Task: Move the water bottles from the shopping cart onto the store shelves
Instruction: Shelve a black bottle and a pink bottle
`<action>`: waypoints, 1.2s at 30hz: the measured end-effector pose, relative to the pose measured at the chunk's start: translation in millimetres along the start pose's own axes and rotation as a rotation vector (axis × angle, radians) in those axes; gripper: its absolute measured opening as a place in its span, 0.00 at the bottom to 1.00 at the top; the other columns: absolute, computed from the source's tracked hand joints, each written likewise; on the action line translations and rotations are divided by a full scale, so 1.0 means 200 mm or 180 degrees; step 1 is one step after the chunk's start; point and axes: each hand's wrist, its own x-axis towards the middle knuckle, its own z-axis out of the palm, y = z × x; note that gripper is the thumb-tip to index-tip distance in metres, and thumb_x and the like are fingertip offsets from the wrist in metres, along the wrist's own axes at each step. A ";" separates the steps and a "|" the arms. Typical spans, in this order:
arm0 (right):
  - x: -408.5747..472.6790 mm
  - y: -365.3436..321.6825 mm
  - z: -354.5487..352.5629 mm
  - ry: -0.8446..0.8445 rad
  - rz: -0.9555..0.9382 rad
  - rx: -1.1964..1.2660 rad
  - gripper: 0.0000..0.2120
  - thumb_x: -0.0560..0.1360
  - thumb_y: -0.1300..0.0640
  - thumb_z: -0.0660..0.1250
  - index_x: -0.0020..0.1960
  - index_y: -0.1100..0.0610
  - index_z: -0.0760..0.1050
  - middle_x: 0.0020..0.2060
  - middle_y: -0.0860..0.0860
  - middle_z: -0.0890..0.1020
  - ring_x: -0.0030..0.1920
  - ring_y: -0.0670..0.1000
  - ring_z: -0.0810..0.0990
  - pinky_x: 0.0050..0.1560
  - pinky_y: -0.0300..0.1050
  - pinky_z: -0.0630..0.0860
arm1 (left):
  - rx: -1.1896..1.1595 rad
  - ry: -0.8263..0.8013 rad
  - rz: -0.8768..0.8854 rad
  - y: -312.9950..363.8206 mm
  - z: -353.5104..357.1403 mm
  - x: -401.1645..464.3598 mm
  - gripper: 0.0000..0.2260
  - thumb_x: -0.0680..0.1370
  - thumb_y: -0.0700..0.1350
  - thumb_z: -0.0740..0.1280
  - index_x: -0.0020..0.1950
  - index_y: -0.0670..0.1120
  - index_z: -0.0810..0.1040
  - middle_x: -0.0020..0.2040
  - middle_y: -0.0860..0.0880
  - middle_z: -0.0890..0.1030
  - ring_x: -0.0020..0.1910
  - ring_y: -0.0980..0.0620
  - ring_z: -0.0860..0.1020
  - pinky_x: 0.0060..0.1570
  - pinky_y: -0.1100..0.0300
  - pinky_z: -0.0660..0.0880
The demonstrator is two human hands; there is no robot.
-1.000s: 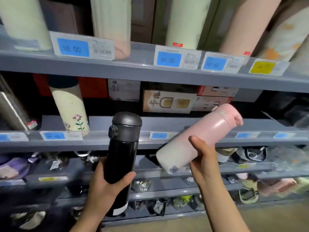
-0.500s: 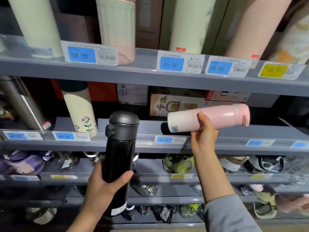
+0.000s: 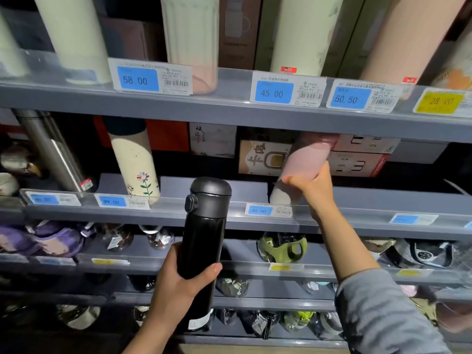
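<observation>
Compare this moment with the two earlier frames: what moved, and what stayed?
The right hand swung the pink bottle from a sideways tilt to near upright and carried it back onto the middle shelf, base behind the rail; it still grips it. The left hand still holds the black bottle upright, unplaced.

Top shelf rail (image 3: 229, 108) carries price tags: 58 00 (image 3: 138, 79); 45 00 (image 3: 272, 93); 50.50 (image 3: 346, 99); yellow 28 90 (image 3: 440, 101); middle rail (image 3: 204, 213) tags: 99.00 (image 3: 112, 201); 45.00 (image 3: 258, 210); remaining print illegible.
</observation>
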 end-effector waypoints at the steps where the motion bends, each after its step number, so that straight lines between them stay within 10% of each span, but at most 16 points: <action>1: 0.01 -0.01 0.01 -0.0080 0.0017 -0.0195 0.31 0.66 0.63 0.77 0.60 0.54 0.62 0.54 0.53 0.73 0.52 0.52 0.73 0.41 0.42 0.73 | 0.0019 0.0003 -0.0015 -0.01 0.00 0.00 0.30 0.53 0.60 0.77 0.52 0.54 0.76 0.45 0.54 0.84 0.44 0.53 0.82 0.47 0.54 0.76; 5: 0.07 -0.02 0.04 -0.0179 0.0138 -0.0528 0.31 0.65 0.58 0.78 0.59 0.57 0.62 0.56 0.55 0.72 0.54 0.54 0.73 0.48 0.50 0.75 | 0.0019 -0.0020 0.0037 -0.01 0.01 0.00 0.28 0.53 0.59 0.78 0.51 0.55 0.76 0.44 0.48 0.84 0.44 0.46 0.83 0.49 0.45 0.78; 18: 0.02 0.03 0.00 -0.0350 -0.0084 -0.0573 0.34 0.68 0.54 0.78 0.64 0.54 0.60 0.59 0.52 0.70 0.59 0.54 0.72 0.53 0.50 0.75 | -0.0158 -0.0133 -0.0068 -0.02 0.00 -0.06 0.31 0.51 0.59 0.76 0.52 0.51 0.77 0.46 0.55 0.84 0.44 0.58 0.82 0.42 0.66 0.74; 24: -0.35 0.04 -0.11 0.0644 -0.0903 0.0255 0.28 0.68 0.43 0.75 0.62 0.52 0.70 0.55 0.52 0.77 0.54 0.43 0.78 0.56 0.35 0.74 | -0.0659 -0.0635 -0.0434 0.00 0.00 -0.07 0.37 0.47 0.55 0.80 0.54 0.46 0.79 0.42 0.46 0.84 0.40 0.49 0.83 0.37 0.60 0.77; 31: -0.73 0.03 0.15 -0.2128 -0.0121 0.1062 0.20 0.71 0.47 0.70 0.59 0.57 0.77 0.52 0.48 0.82 0.54 0.47 0.79 0.56 0.43 0.74 | -0.1106 -0.1633 -0.0525 0.05 0.07 -0.09 0.31 0.48 0.61 0.82 0.47 0.49 0.83 0.42 0.43 0.82 0.40 0.45 0.80 0.40 0.52 0.77; 36: -0.75 -0.02 0.19 -0.2297 0.0287 0.1064 0.20 0.63 0.51 0.74 0.52 0.56 0.77 0.43 0.50 0.83 0.46 0.49 0.82 0.45 0.40 0.78 | -0.1067 -0.1705 -0.0433 0.06 0.05 -0.09 0.31 0.53 0.63 0.80 0.50 0.51 0.83 0.44 0.47 0.83 0.43 0.48 0.81 0.41 0.56 0.77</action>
